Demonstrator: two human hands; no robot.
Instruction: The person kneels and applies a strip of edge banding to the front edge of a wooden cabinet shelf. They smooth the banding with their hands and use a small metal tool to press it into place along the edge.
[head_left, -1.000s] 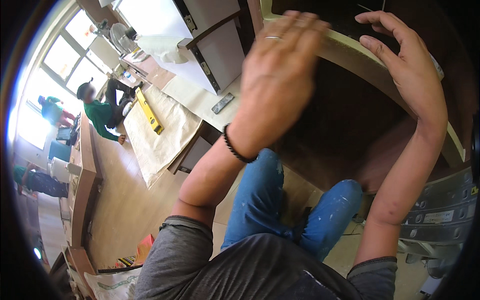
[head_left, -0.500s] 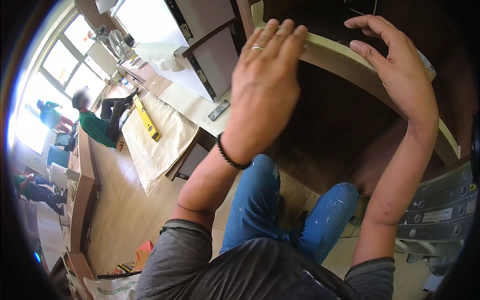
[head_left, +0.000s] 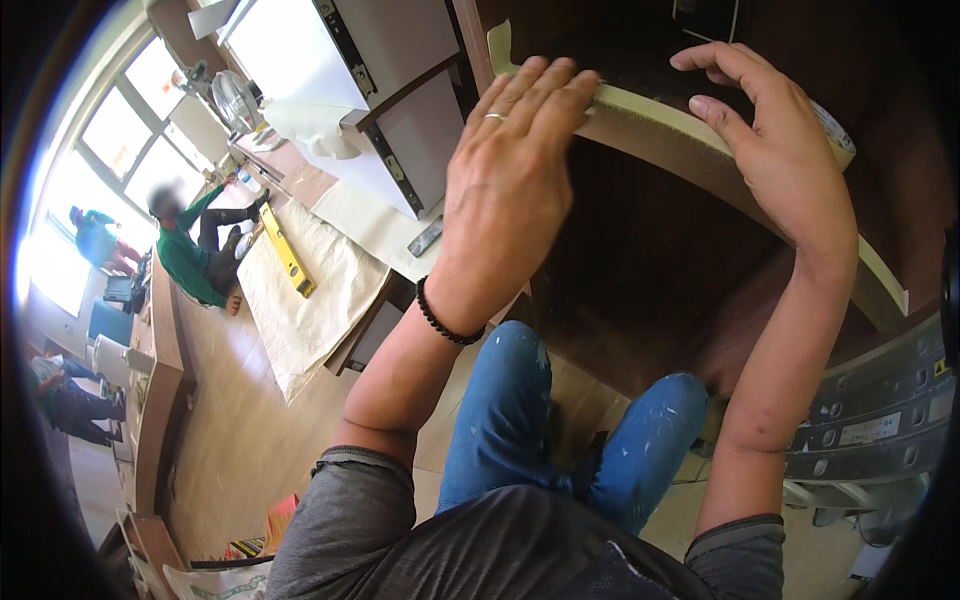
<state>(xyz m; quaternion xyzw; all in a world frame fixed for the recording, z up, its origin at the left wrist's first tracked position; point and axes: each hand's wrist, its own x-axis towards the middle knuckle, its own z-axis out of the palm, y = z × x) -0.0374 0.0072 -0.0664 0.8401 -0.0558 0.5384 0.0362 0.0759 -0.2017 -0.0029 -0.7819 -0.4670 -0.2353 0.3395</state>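
A strip of pale yellow masking tape (head_left: 660, 116) runs along the curved front edge of a dark brown shelf (head_left: 690, 168). My left hand (head_left: 515, 165) lies with its fingers stretched over the strip near its left end, where a loose tab of tape sticks up. To the right, my right hand (head_left: 785, 150) is held over the edge, thumb and forefinger apart with nothing seen between them. A roll of tape (head_left: 836, 138) shows partly behind that hand; whether the hand touches it is hidden.
Dark cabinet space lies below the shelf, in front of my knees. A grey ladder-like frame (head_left: 880, 425) is at right. At left, a yellow spirit level (head_left: 287, 250) rests on a cream sheet (head_left: 300, 330), near a seated person in green (head_left: 185, 255). A fan (head_left: 235, 100) stands behind.
The view has shifted slightly, so the shelf sits lower and further left. Both hands stay at about the same places along the edge. The seated person's arm is now stretched out.
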